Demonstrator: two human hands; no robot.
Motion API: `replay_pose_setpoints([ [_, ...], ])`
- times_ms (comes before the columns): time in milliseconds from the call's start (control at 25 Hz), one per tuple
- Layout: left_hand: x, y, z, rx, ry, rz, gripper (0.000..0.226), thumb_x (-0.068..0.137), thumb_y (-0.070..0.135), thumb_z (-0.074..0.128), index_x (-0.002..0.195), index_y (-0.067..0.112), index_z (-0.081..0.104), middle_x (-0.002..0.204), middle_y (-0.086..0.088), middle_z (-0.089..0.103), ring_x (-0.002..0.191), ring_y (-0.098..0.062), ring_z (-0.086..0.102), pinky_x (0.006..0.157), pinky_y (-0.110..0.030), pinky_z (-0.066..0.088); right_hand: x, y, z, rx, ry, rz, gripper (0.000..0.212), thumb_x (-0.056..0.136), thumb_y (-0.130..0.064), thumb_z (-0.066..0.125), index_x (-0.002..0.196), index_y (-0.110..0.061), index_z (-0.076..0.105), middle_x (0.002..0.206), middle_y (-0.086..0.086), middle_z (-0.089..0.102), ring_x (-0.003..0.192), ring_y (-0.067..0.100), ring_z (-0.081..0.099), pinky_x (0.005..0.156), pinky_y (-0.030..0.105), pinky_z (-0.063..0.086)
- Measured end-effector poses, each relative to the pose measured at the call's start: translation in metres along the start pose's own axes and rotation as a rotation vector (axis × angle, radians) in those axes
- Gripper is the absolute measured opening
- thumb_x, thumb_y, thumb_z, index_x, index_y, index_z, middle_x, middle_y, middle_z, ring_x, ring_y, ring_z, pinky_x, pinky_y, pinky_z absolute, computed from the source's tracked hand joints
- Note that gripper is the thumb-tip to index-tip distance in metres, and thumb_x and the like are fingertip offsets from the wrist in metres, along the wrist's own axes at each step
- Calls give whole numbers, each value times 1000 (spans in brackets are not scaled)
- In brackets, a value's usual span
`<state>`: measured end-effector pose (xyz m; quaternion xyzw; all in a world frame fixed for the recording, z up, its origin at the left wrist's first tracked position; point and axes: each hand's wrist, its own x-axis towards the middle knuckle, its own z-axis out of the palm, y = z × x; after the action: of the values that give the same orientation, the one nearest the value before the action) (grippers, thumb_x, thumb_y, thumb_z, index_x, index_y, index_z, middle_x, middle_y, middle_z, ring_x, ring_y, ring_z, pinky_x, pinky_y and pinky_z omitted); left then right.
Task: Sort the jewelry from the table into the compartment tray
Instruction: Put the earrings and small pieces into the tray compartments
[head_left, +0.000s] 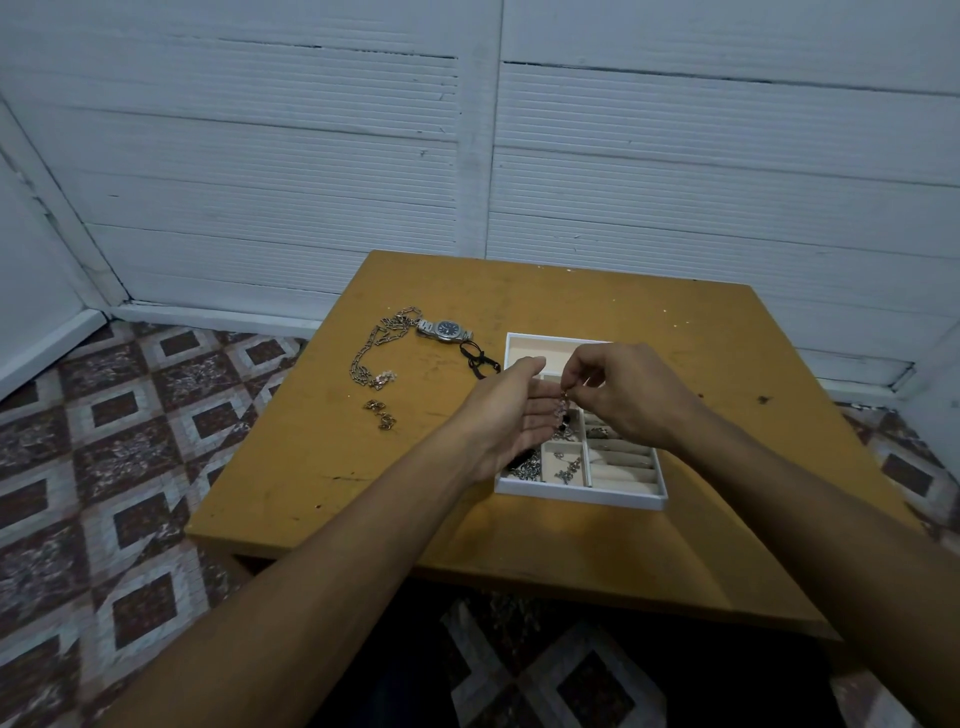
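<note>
White ribbed wall panels (727, 182) behind; patterned brown-and-grey floor tiles (130, 415) below; in front, a scuffed ochre table (363, 493) seen from its near edge.

On the table's right half, a white-rimmed compartment tray (582, 496) with cream lining; silvery chain heaped in the near-left cell; small silvery pieces in the cell beside it; padded ring rolls down the right side; far cells largely hidden by the hands.

Above the tray, left hand (511, 410) flat and relaxed, palm turned up and inward, fingers straight and together, gripping nothing; facing it, right hand (628, 400) with thumb and forefinger pinched tight on the top end of a small strand (561, 408), remaining fingers loosely curled.

On bare wood left of the tray: a long chain (379, 343) of silver links in a loose loop, stretched from far right to near left; just beside its far end, a steel watch (447, 330), dark dial face up; near the tray's far-left corner, a thin looped black cord (480, 358); closer in, two small gold-toned pieces (380, 413) side by side.

Smallest of all, the strand: hanging straight down from the pinch, long axis vertical, free end pointing at the tray; over the tray's middle, just off the left fingertips; contact with that palm impossible to tell; pale, pinkish, glinting like tiny stones or beads; finer detail too small to make out.
</note>
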<state>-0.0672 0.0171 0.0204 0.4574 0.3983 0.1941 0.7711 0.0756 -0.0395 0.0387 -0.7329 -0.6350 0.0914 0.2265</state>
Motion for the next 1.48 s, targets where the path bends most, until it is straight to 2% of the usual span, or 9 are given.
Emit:
replay_pose_setpoints([
  [320,-3,1,0,2,-11,8,50,100,36,40,127,-4,55,125,-20,60,119,-28,57,107,-38,42,-3,3,1,5,4,7,12,83,-10,65,82,-22,68,73,-15,59,78,14,62,69,28,47],
  [600,-16,-4,-24,15,71,128,33,99,30,47,103,2,64,101,-14,69,95,-22,66,89,-30,52,-4,-6,14,100,-31,48,7,84,-16,68,84,-22,68,82,-6,67,79,14,64,71,29,51],
  [720,-22,-8,-44,47,114,193,27,98,25,48,94,3,64,96,-18,67,91,-31,61,88,-35,49,0,-17,25,117,-60,23,5,84,-17,69,86,-21,68,83,-5,67,79,13,63,69,26,48],
  [880,-27,-14,-71,208,278,240,23,95,29,53,93,14,70,100,-8,73,101,-24,68,94,-41,53,7,-33,39,153,-85,10,7,84,-20,68,87,-25,66,81,-9,66,78,8,61,67,23,47],
  [1040,-32,-18,-102,556,416,352,23,95,37,51,103,26,69,106,11,67,103,-8,59,88,-27,48,14,-52,55,140,-122,-27,8,84,-18,66,89,-24,63,73,-13,64,72,2,59,63,23,45],
  [1120,-37,-22,-115,718,474,407,23,95,34,51,108,27,69,105,14,63,97,0,54,78,-15,40,17,-62,64,97,-142,-42,9,84,-19,64,89,-26,62,77,-13,63,77,7,60,69,27,47],
  [1200,-41,-27,-125,819,514,460,23,95,30,53,110,24,69,105,12,64,91,5,52,74,-11,37,22,-73,73,46,-144,-65,10,84,-20,62,93,-25,63,85,-9,64,86,14,59,78,32,50],
  [1280,-45,-32,-135,912,545,498,27,94,28,54,116,20,67,116,6,66,99,1,54,83,-15,39,28,-84,83,13,-151,-88,12,84,-20,61,96,-23,64,91,-6,64,90,17,59,81,35,50],
  [1480,-48,-45,-157,1251,555,541,45,95,28,51,138,14,49,139,-3,54,128,-16,42,107,-22,25,41,-102,107,-38,-213,-80,21,84,-32,63,102,-21,60,98,-1,61,93,19,55,80,37,49],
])
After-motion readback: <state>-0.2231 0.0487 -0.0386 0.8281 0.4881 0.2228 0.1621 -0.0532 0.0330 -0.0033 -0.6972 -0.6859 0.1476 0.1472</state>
